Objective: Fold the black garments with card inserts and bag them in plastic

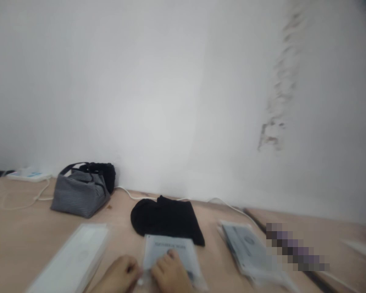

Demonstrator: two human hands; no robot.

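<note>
Left hand point(120, 274): loosely curled, resting at packet edge
Right hand point(169, 274): flat, pressing on plastic packet point(171, 250)
Packet: probably light, slippery; best gripped at edges

Your whole view is smeared by motion blur. Soft, even, rather dim light falls on the plain white wall point(158, 89), with no glare; the black folded cloth point(167, 219) shows no detail.
</note>
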